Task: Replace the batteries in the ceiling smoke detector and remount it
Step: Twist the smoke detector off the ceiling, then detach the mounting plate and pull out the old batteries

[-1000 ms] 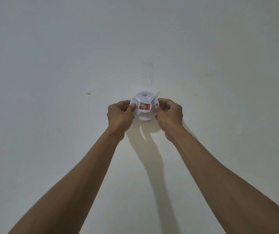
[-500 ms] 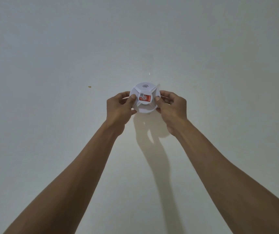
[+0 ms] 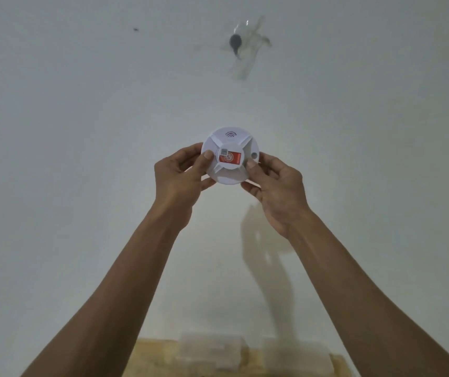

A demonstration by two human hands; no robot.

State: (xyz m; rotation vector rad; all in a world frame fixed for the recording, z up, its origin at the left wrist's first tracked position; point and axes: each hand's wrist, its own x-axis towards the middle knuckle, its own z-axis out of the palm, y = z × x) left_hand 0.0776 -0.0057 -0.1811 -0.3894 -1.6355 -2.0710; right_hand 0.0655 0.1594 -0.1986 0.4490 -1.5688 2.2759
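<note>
Two hands held one round white smoke detector (image 3: 230, 156) between them, well below and clear of the dark mounting spot (image 3: 235, 42) on the ceiling (image 3: 81, 104). The left hand (image 3: 178, 178) pinched its left rim and the right hand (image 3: 279, 186) its right rim, thumbs on the face. The detector lay just ahead of both palms, equally near each, its red-labelled face toward the camera.

Two bare forearms rise from the lower corners of the view, uncovered from elbow to wrist, with no sleeve, watch or ring to be seen. The left hand (image 3: 178, 180) and right hand (image 3: 279, 191) are gloveless, with short, plain nails.
</note>
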